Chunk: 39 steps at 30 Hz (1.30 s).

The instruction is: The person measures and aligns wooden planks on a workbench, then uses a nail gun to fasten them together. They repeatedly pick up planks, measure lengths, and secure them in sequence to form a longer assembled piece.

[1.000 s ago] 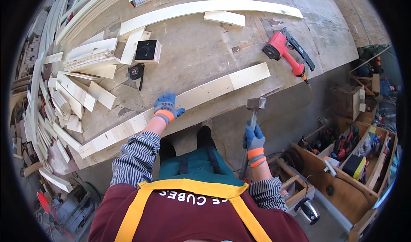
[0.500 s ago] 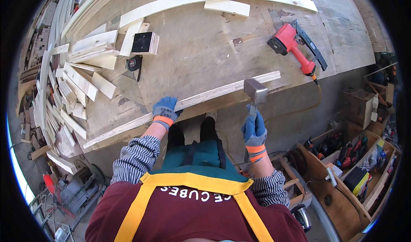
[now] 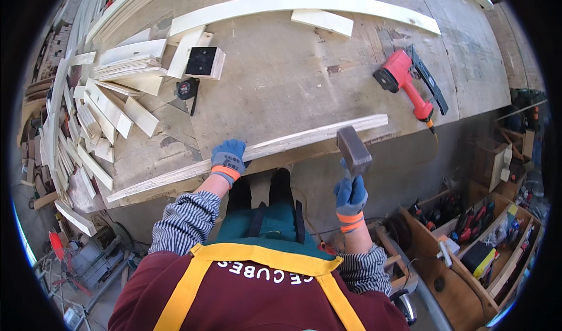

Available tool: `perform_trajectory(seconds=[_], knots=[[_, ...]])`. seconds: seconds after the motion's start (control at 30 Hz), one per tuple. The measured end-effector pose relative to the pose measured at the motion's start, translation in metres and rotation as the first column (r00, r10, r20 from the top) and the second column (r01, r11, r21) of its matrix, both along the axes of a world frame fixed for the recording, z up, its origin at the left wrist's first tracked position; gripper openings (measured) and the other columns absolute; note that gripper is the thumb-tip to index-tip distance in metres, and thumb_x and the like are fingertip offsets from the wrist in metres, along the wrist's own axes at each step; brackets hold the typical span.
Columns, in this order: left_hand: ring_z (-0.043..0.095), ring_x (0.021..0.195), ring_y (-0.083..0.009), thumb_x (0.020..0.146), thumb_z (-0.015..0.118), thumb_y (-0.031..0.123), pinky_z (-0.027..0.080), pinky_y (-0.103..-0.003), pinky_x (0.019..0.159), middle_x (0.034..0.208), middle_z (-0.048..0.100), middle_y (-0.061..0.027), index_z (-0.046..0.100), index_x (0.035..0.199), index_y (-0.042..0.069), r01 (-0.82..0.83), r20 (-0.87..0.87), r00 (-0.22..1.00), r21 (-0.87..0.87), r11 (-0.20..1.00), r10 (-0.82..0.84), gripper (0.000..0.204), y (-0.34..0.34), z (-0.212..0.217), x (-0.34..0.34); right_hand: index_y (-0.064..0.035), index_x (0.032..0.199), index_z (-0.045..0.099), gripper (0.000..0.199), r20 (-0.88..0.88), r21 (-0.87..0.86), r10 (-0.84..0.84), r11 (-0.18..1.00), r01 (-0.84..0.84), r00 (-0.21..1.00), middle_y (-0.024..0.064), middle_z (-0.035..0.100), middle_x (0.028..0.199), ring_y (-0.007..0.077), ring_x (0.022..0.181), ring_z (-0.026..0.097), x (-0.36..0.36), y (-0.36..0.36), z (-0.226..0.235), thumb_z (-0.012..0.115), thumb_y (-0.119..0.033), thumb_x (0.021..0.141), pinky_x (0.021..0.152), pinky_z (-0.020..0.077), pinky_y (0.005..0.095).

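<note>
A long, layered strip of plywood (image 3: 304, 137) lies along the near edge of the worktable. My left hand (image 3: 229, 156), in a blue and grey glove with an orange cuff, is closed over the strip left of its middle. In my right hand (image 3: 350, 196), gloved the same way, is a hammer (image 3: 354, 149) with a blocky metal head. The fingers wrap round its handle. The head is raised close to the strip's right part; whether they touch I cannot tell.
A red nail gun (image 3: 404, 76) with a hose lies on the worktable (image 3: 275, 91) at right. Tape measure (image 3: 187, 89), black-topped block (image 3: 205, 62) and many wood offcuts (image 3: 117, 108) sit at left. A curved wooden strip (image 3: 304, 3) lies far back. A wooden toolbox (image 3: 427, 243) stands lower right.
The hammer has tilted, its head now showing a broad face and sitting slightly lower in the picture. My left hand stays on the strip. The whole view has shifted a little.
</note>
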State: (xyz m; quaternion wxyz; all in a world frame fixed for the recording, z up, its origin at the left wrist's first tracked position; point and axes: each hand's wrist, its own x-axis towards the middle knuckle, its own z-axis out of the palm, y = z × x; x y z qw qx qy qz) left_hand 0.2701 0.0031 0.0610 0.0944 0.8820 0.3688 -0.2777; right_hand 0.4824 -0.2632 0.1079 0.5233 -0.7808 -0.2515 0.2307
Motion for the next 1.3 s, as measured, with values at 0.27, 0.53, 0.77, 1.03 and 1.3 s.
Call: perform_trajectory(seconds=[0.27, 0.53, 0.77, 1.03, 1.3], knots=[[0.06, 0.109, -0.026, 0.077, 0.069, 0.049, 0.049, -0.041, 0.09, 0.112, 0.063, -0.0072, 0.062, 0.112, 0.017, 0.012, 0.005, 1.0, -0.136, 0.991, -0.012, 0.048, 0.005, 0.004, 0.0, -0.0102, 0.126, 0.058, 0.037, -0.102, -0.398, 0.087, 0.91, -0.121, 0.991, 0.0245, 0.066, 0.1, 0.041, 0.093, 0.065, 0.01, 0.007, -0.019, 0.059, -0.03, 0.094, 0.075, 0.0522, 0.0417], [0.051, 0.119, -0.0304, 0.064, 0.075, 0.063, 0.04, -0.044, 0.1, 0.129, 0.053, -0.0121, 0.047, 0.135, 0.014, 0.041, 0.117, 0.993, -0.19, 0.981, -0.019, 0.091, 0.063, 0.008, 0.011, -0.018, 0.123, 0.057, 0.038, 0.478, -0.624, 0.687, 0.704, -0.339, 0.547, 0.0162, 0.068, 0.083, 0.0385, 0.075, 0.066, 0.101, 0.132, 0.043, 0.06, -0.038, 0.09, 0.061, 0.0517, 0.0483], [0.045, 0.123, -0.0272, 0.061, 0.078, 0.058, 0.031, -0.046, 0.105, 0.131, 0.049, -0.0074, 0.037, 0.144, 0.019, 0.063, 0.272, 0.959, 0.07, 0.996, -0.08, 0.101, 0.038, -0.004, -0.034, -0.0222, 0.131, 0.05, 0.044, 0.232, -0.906, 0.945, 0.296, -0.301, 0.232, 0.0148, 0.067, 0.1, 0.0369, 0.087, 0.065, 0.116, 0.334, 0.031, 0.05, -0.045, 0.094, 0.073, 0.0516, 0.0483], [0.047, 0.117, -0.0274, 0.063, 0.079, 0.045, 0.035, -0.043, 0.099, 0.128, 0.049, -0.0048, 0.041, 0.14, 0.021, 0.025, 0.213, 0.977, 0.027, 0.999, -0.03, 0.09, 0.031, -0.02, -0.012, -0.0152, 0.136, 0.048, 0.065, 0.476, -0.637, 0.8, 0.6, -0.485, 0.364, 0.0107, 0.052, 0.133, 0.0333, 0.12, 0.05, 0.06, 0.296, -0.05, 0.064, -0.044, 0.08, 0.099, 0.0409, 0.0489], [0.039, 0.125, -0.028, 0.058, 0.079, 0.059, 0.023, -0.051, 0.111, 0.137, 0.041, -0.0076, 0.03, 0.147, 0.016, 0.041, 0.291, 0.956, 0.027, 0.999, -0.047, 0.11, 0.016, -0.018, 0.009, -0.0132, 0.143, 0.038, 0.097, 0.415, -0.696, 0.893, 0.434, -0.572, 0.173, 0.008, 0.045, 0.138, 0.0304, 0.129, 0.041, 0.037, 0.183, -0.044, 0.077, -0.054, 0.064, 0.112, 0.0262, 0.0497]])
